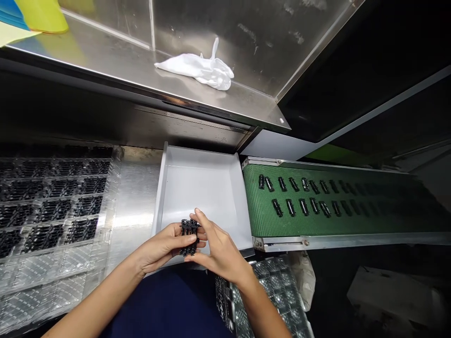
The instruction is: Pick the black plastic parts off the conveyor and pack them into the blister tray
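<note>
Over the near edge of a white tray [197, 183], my left hand [165, 245] grips a small bunch of black plastic parts [189, 237] that stand side by side. My right hand [220, 249] closes around the same bunch from the other side, fingertips at its top and thumb at its bottom. The exact number of parts in the bunch is hard to make out. Similar black parts [289, 206] lie in two rows on a green conveyor belt [262, 224] to the right.
On the left, a clear plastic blister tray [66, 263] holds many black parts in its pockets. Another clear tray [278, 291] stands low at the right, near a white bag [303, 277]. A white cloth or glove [202, 68] lies on the metal shelf [123, 61] above.
</note>
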{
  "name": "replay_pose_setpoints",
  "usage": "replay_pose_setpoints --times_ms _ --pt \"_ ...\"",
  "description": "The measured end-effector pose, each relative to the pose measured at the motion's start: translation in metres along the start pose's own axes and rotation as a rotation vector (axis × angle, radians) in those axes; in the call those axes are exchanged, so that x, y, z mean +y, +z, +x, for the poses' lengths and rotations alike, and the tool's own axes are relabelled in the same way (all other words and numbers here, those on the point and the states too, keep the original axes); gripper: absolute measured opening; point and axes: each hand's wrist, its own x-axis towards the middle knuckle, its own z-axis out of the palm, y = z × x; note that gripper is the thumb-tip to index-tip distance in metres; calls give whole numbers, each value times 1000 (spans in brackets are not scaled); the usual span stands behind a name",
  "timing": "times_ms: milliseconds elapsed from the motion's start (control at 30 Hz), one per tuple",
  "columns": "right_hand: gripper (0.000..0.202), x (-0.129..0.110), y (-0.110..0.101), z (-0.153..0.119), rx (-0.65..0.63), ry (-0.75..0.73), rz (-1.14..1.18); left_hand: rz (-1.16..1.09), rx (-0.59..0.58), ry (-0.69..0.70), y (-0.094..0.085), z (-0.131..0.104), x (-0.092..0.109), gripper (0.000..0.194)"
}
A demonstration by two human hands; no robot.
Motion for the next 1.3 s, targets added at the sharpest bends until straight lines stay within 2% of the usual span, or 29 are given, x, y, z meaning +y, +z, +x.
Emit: replay_pose_setpoints --times_ms 67,133,167,200,233,300,367,467,533,633,700,800,867,900,1000,1067,1133,1200,1300 --pt "113 11 -7 5 -24 -7 30 -3 48 -20 1 1 0 29" --pt "100 33 -26 13 67 154 -41 -27 98 -21 4 3 0 28" --pt "84 47 -40 18 174 294 -126 -45 114 -15 6 5 0 29" --pt "58 62 -56 22 351 489 -258 -64 119 -9 8 6 1 31" --pt "42 79 -72 26 504 621 -354 -80 118 -4 9 8 1 32" --pt "34 109 -100 30 695 788 -471 -96 111 11 11 9 0 33" --pt "29 132 -118 32 760 858 -505 -101 103 21 11 9 0 33" --pt "22 146 -127 30 796 892 -489 -120 110 46 10 6 0 35" --pt "24 142 -123 28 815 868 -440 -139 138 86 9 5 0 36" --pt "27 114 -101 23 775 746 -283 -149 198 159 8 4 0 35" --pt "31 86 -75 18 685 631 -137 -138 224 189 8 4 0 33" --pt "36 39 -33 9 470 395 221 -114 205 208 7 3 0 31" --pt "28 12 -14 3 343 251 355 -84 171 223 8 1 1 30" --pt "23 2 -9 2 308 204 342 -61 160 231 8 -2 1 29" --pt "22 -16 -10 -1 248 105 49 45 165 226 9 -9 3 26" --pt "31 -20 -18 -1 152 13 -146 115 153 196 9 -14 5 26" --pt "34 -21 -24 -2 49 -83 -248 147 119 169 11 -18 7 24" --pt "36 -20 -27 -3 34 -131 -206 125 86 153 13 -21 9 22" --pt "67 -18 -24 -6 129 -109 40 4 70 128 17 -26 10 28"
